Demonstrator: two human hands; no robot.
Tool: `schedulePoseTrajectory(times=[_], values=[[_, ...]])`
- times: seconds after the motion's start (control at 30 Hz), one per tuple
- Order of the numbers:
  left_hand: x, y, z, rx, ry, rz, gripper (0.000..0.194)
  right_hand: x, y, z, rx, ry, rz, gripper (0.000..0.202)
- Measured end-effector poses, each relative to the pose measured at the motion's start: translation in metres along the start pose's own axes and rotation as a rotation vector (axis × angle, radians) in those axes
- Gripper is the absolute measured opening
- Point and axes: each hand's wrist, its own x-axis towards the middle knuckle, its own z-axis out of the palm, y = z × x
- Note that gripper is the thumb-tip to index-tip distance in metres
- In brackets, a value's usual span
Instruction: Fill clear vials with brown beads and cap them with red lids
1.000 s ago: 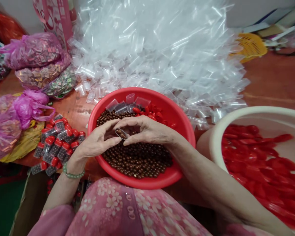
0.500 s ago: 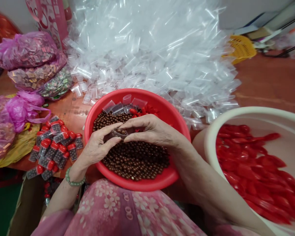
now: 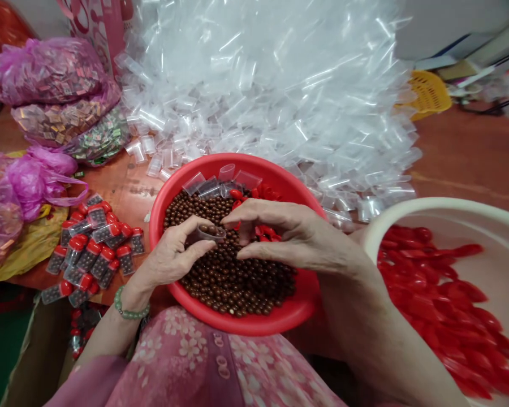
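Note:
My left hand (image 3: 173,251) pinches a clear plastic container (image 3: 211,233) between thumb and fingers, with brown balls showing at its mouth. Just to the right, my right hand (image 3: 284,234) hovers over the bowl, thumb and fingers apart, holding nothing that shows. Both hands are above a red bowl (image 3: 254,327). Inside it lie many small brown balls (image 3: 241,288), some clear containers (image 3: 210,187) toward the back and red caps (image 3: 266,232) partly hidden behind my right hand.
A large heap of clear containers (image 3: 254,102) lies behind the bowl. Filled red-capped containers (image 3: 93,254) are piled at left, near pink bags (image 3: 55,73). At right, a cream tub (image 3: 449,206) holds red plastic pieces (image 3: 445,305). A yellow basket (image 3: 432,93) sits farther back.
My right hand has moved right, away from the container, and its fingers have spread. My left hand keeps hold of the container. The view has shifted slightly.

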Motion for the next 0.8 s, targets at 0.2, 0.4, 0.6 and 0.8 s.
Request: schedulePoseTrajectory(times=[0.2, 0.4, 0.6, 0.8], values=[[0.0, -0.001, 0.0, 0.051, -0.011, 0.014, 0.021, 0.016, -0.004, 0.005, -0.138, -0.059, -0.09, 0.032], [0.001, 0.001, -0.002, 0.053, -0.076, 0.029, 0.018, 0.024, -0.002, 0.007, -0.165, -0.137, -0.134, 0.026], [0.003, -0.001, -0.003, 0.1, -0.103, 0.028, 0.014, 0.029, -0.004, 0.008, -0.184, -0.172, -0.121, 0.019], [0.002, -0.005, -0.003, 0.105, -0.114, 0.023, 0.014, 0.032, -0.004, 0.009, -0.177, -0.234, -0.071, 0.014]])
